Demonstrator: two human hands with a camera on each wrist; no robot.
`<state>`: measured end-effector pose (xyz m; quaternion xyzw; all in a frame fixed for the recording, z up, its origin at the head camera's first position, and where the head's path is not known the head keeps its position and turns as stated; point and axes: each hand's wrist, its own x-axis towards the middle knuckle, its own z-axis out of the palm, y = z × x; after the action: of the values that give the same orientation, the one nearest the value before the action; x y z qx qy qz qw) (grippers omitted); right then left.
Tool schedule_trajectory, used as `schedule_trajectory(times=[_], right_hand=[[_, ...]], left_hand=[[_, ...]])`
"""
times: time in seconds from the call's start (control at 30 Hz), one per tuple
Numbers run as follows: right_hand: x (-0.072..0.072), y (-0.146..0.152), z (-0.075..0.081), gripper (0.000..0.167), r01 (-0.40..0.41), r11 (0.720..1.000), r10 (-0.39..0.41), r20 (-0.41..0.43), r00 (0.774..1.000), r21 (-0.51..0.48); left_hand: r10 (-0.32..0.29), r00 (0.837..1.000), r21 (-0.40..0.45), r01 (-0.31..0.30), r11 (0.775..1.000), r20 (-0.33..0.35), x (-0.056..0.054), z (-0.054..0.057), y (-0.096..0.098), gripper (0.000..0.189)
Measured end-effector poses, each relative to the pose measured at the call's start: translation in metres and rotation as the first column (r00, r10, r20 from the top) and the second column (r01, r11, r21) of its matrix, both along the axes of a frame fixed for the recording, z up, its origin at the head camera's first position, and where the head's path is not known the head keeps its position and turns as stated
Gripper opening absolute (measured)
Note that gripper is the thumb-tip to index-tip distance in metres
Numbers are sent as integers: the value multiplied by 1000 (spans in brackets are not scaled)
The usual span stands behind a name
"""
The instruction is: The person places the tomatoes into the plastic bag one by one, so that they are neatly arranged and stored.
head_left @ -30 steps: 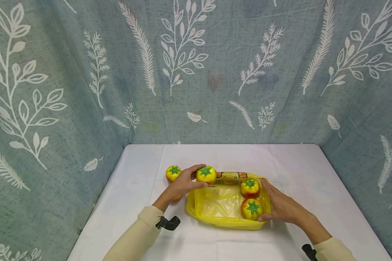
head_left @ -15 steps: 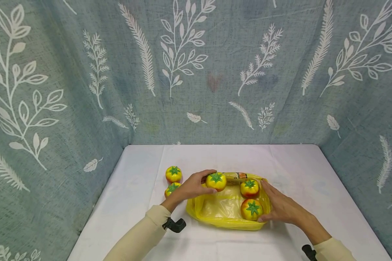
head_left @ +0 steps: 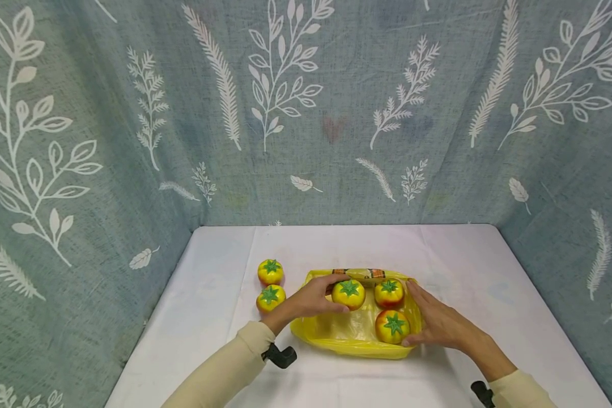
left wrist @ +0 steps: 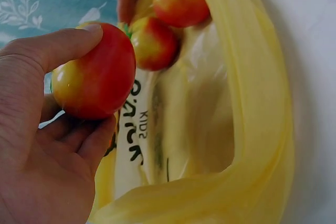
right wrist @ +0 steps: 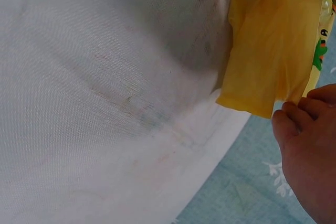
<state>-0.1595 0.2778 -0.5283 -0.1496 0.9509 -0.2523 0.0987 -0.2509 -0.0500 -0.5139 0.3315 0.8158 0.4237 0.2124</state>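
Observation:
My left hand [head_left: 312, 297] grips a yellow-red toy tomato [head_left: 349, 294] with a green star-shaped top, above the left part of a yellow plastic bag [head_left: 352, 347]. In the left wrist view its thumb lies across the tomato [left wrist: 102, 77] and the fingers curl beneath it. The bag lies with its mouth spread open, and two more toy tomatoes, one at the back [head_left: 389, 293] and one in front [head_left: 392, 327], sit in its right side. At the bag's right end my right hand [head_left: 446, 322] holds the edge, thumb at the front corner, fingers toward the back.
Outside the bag on the left, two toy tomatoes, a far one [head_left: 271, 272] and a nearer one [head_left: 271, 298], stand on the white-covered table [head_left: 214, 340]. A grey-green curtain [head_left: 331, 170] with white leaf prints hangs around the back and sides.
My left hand has carried its tomato rightward and slightly nearer over the bag, uncovering the nearer left tomato. The right hand and the bag have stayed in place.

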Motion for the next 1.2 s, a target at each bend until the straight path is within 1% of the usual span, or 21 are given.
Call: schedule_trajectory(times=[0.23, 0.4, 0.7, 0.83, 1.03, 1.2], right_hand=[[0, 0, 0, 135, -9, 1000, 9, -8, 1000, 7], [0, 0, 0, 135, -11, 1000, 12, -16, 1000, 11], [0, 0, 0, 134, -10, 1000, 10, -10, 1000, 6], [1, 1, 1, 134, -15, 1000, 15, -18, 1000, 6], [1, 2, 0, 134, -23, 1000, 23, -25, 999, 4], [1, 3, 0, 135, -24, 1000, 24, -31, 999, 7]], left_hand=[[-16, 1000, -64, 14, 998, -27, 4, -3, 7, 72], [-32, 999, -72, 30, 997, -35, 6, -2, 10, 73], [-54, 998, -68, 52, 996, -36, 10, -5, 16, 73], [-57, 998, -89, 53, 995, -34, 11, -6, 17, 73], [-52, 998, -115, 49, 992, -23, 15, -9, 21, 73], [-80, 996, -118, 77, 990, -24, 17, -13, 23, 75]])
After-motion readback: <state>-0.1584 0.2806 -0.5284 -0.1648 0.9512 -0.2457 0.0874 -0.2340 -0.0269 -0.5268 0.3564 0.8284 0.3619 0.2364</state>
